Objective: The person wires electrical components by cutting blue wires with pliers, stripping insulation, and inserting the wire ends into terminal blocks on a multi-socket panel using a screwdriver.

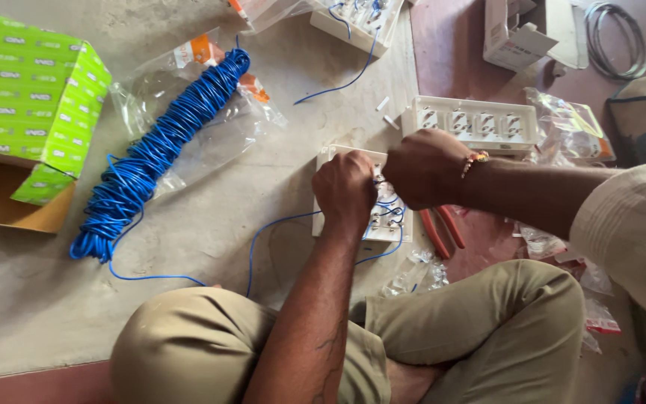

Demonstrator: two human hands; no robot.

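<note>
A white switch plate (395,226) lies face down on the floor, with short blue wires looped across its back. My left hand (345,188) is closed in a fist over its left part, seemingly on the blue wire (271,228) that runs out to the left. My right hand (422,166), with a beaded band at the wrist, is closed over the plate's upper right; what it grips is hidden. I sit cross-legged right behind the plate.
A long blue wire coil (155,150) lies on clear plastic bags to the left, beside a green cardboard box (28,97). Red-handled pliers (443,228) lie right of the plate. Two more white switch plates (480,123) (360,19), a white box (514,34) and a black cable (618,37) lie beyond.
</note>
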